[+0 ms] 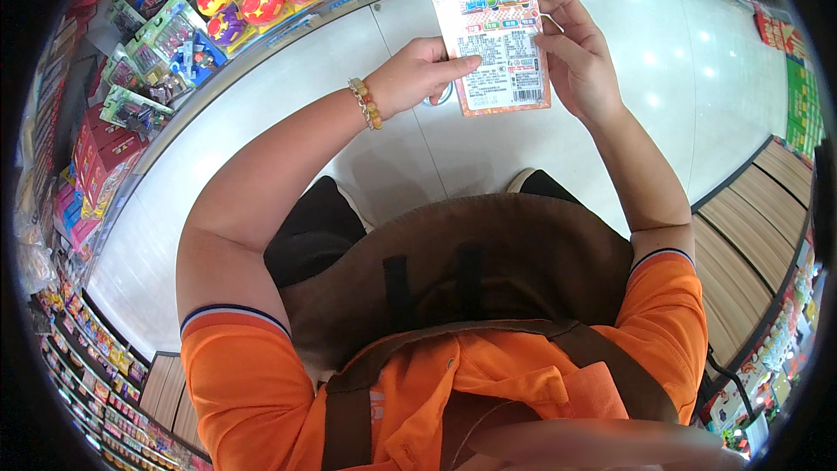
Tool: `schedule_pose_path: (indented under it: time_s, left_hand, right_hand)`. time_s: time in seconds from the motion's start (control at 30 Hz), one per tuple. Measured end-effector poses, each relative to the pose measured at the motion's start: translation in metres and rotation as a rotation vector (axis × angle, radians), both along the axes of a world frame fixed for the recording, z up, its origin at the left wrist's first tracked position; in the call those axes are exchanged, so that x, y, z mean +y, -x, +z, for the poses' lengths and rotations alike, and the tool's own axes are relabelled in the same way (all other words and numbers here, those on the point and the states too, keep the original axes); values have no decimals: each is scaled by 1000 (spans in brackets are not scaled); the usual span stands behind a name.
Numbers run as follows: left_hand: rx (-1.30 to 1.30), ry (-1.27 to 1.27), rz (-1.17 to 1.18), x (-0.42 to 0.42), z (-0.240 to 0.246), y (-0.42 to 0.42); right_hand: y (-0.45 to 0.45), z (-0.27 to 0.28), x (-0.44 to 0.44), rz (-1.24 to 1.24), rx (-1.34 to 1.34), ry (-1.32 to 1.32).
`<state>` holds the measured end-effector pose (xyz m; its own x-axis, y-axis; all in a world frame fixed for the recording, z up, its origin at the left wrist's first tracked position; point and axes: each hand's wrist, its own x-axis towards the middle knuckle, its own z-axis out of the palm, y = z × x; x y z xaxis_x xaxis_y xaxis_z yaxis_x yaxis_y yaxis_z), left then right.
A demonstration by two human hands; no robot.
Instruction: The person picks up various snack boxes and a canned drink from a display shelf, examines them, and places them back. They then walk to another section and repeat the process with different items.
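Observation:
A small spiral-bound booklet (500, 55) with a pink and orange printed back is held up in front of me, over the pale floor. Its coil runs along the top edge, and the back bears cartoon figures, dense printed writing and a barcode. My left hand (422, 72) grips the lower left side, thumb lying across the printed face. On the opposite edge, my right hand (579, 55) pinches it between thumb and fingers. A beaded bracelet (365, 103) circles my left wrist. The side of the booklet turned away from me is hidden.
At the upper left, a shop shelf carries a box of colourful toy balls (261, 3) and several blister-packed toys (160, 46). Wood-grain platforms (752, 242) stand at the right. Racks of small packaged goods (104, 405) line the lower left. Glossy tiles (654, 72) cover the floor.

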<state>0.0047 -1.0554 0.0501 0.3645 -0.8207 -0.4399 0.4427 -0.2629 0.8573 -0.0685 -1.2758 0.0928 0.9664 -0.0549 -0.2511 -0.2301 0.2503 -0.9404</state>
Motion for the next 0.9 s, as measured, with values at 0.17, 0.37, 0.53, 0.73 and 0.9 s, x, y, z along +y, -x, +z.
schedule_pose_path:
  time_s: [0.17, 0.37, 0.53, 0.73, 0.9]
  left_hand:
    - [14, 3, 4, 0, -4, 0]
    - [47, 9, 27, -1, -9, 0]
    - [23, -5, 26, -1, -10, 1]
    - [14, 3, 26, -2, -12, 2]
    - [13, -4, 18, -4, -13, 2]
  right_hand:
    - [-1, -1, 1, -27, 57, 2]
    - [-2, -5, -2, -20, 57, 13]
    - [-1, -8, -3, -21, 45, 22]
    - [0, -13, -5, -22, 53, 19]
    - [0, -14, -6, -23, 54, 18]
